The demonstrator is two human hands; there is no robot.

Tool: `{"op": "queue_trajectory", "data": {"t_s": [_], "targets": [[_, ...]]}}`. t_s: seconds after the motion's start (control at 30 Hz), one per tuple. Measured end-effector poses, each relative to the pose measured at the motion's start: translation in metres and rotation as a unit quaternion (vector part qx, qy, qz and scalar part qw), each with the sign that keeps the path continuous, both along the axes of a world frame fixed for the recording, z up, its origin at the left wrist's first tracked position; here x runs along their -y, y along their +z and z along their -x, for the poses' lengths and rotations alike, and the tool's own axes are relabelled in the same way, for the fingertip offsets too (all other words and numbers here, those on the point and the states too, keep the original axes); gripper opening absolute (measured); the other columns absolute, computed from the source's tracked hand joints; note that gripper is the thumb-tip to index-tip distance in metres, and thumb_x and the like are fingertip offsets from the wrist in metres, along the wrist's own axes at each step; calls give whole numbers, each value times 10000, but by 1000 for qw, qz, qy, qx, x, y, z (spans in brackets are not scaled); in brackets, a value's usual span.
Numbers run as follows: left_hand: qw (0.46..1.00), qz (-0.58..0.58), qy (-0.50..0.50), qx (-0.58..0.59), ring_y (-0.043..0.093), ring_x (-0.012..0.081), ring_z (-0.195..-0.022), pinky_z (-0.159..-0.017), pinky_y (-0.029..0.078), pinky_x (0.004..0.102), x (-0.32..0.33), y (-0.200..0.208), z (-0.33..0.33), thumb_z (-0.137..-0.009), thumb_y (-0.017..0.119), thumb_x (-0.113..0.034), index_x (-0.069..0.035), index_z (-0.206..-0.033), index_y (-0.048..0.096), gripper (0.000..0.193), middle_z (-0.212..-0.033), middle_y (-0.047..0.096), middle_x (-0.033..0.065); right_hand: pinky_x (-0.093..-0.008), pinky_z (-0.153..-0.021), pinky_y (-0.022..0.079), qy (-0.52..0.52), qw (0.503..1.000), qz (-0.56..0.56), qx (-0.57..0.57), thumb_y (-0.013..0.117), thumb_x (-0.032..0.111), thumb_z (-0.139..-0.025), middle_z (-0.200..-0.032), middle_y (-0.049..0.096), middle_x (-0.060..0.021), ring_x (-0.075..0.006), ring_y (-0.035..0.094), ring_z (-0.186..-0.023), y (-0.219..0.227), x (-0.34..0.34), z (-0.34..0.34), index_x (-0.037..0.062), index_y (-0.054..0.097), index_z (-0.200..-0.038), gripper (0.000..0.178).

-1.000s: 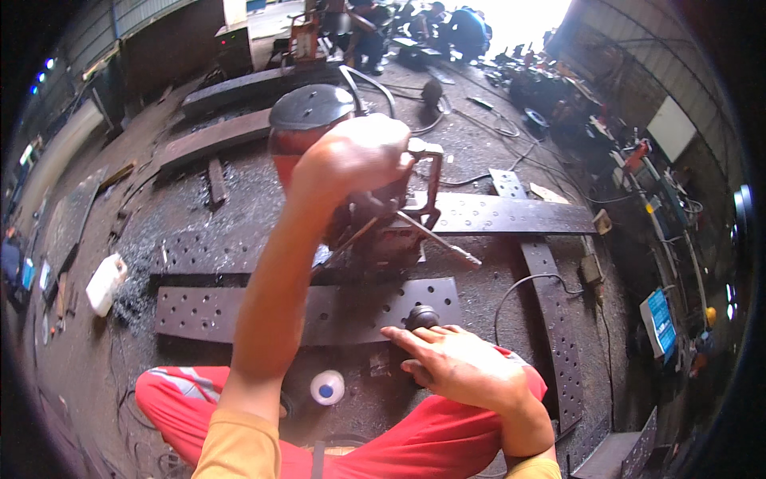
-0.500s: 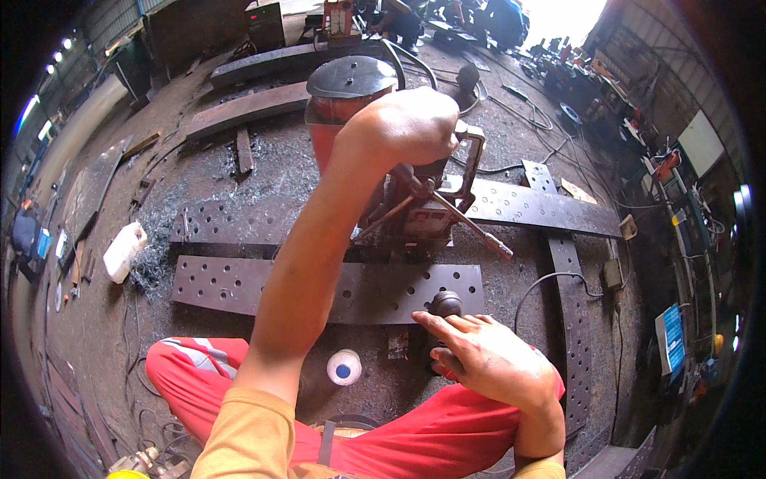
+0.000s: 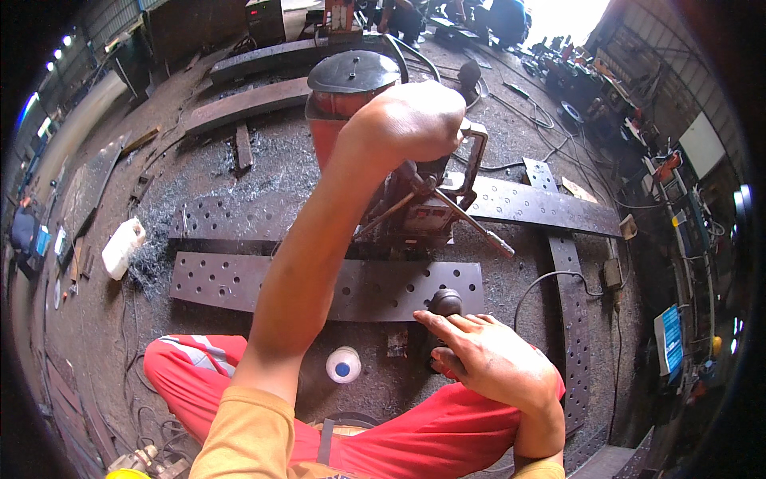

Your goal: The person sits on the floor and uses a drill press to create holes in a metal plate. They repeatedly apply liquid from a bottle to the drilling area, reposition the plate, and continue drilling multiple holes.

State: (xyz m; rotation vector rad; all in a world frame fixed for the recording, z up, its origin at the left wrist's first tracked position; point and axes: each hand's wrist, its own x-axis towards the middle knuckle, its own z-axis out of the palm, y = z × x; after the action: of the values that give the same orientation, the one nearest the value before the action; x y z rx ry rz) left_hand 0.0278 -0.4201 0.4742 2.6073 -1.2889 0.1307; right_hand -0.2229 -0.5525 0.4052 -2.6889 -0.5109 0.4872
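Head view: left hand (image 3: pixel 411 120) clamped on drill (image 3: pixel 375 144); right hand (image 3: pixel 487 359) open on knob (image 3: pixel 444 303). Swarf beside plate (image 3: pixel 335 283) could cut.

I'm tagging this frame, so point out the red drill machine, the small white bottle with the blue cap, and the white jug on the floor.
Red drill machine (image 3: pixel 339 120), head view: its red body.
Small white bottle (image 3: pixel 343 365), head view: its blue cap.
White jug (image 3: pixel 122 248), head view: its side.

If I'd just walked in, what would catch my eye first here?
The red drill at top centre, with the left hand clasped on it at the end of an outstretched arm. Below it lies a plate full of holes, and the right hand rests on a dark knob at the plate's near edge.
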Motion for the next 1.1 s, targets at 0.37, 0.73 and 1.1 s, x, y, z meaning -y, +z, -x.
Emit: {"op": "queue_trajectory", "data": {"t_s": [0.37,0.73,1.1], "targets": [[1000,3,2,-27,715,377,-1007,-903,548,431,-1,0,0,-995,643,-292,45,-1195,693,396,-1095,721,262,-464,-987,497,-11,1000,-4,-11,609,236,-1018,-1195,668,-178,-355,654,-1107,0,0,-1,98,424,-1530,561],[1000,-25,3,-7,714,379,-1041,-928,547,430,-1,0,1,-991,651,-277,41,-1233,676,400,-1118,722,262,-469,-983,497,-9,1000,-4,-9,589,215,-1022,-1176,660,-175,-352,648,-1113,1,0,0,78,422,-1523,545],[1000,-2,4,-2,712,385,-1021,-919,545,437,-4,0,1,-989,644,-295,41,-1197,687,397,-1096,721,268,-461,-964,503,-3,1000,4,0,606,224,-1015,-1151,664,-173,-345,651,-1102,1,-1,0,81,425,-1524,558]]}}
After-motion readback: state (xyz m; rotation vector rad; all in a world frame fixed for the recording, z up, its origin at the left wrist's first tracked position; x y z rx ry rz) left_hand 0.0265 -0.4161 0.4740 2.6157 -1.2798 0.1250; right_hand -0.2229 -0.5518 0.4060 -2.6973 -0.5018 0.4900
